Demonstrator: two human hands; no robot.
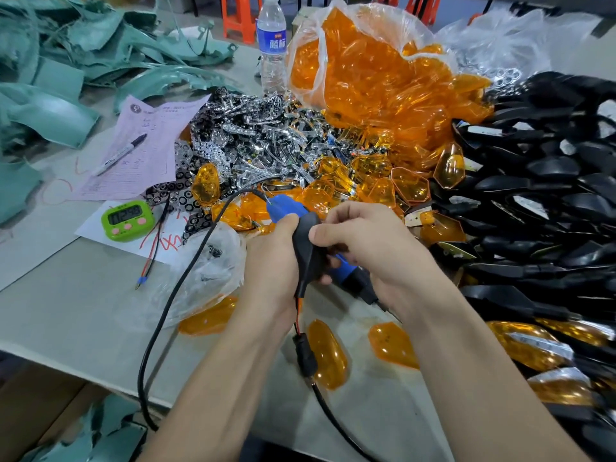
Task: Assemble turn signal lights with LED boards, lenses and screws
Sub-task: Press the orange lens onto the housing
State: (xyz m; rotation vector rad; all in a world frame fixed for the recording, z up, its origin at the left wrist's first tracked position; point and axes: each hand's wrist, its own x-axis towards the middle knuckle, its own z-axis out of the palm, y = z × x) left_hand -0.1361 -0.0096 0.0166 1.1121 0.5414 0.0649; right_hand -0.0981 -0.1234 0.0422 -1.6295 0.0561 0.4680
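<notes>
As the hands (271, 261) (370, 248) grip it, the housing (308, 248) points stem-down.

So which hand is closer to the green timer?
Left. The green timer lies left of both hands; the left hand, gripping the black housing, is nearer, the right hand, on the blue screwdriver, sits beyond it.

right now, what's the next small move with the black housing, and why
Probably turn the black housing over in the left hand: its closed back faces the camera, so the screw side is hidden. The right hand holds the blue screwdriver with its tip pointing away, not yet on the housing.
</notes>
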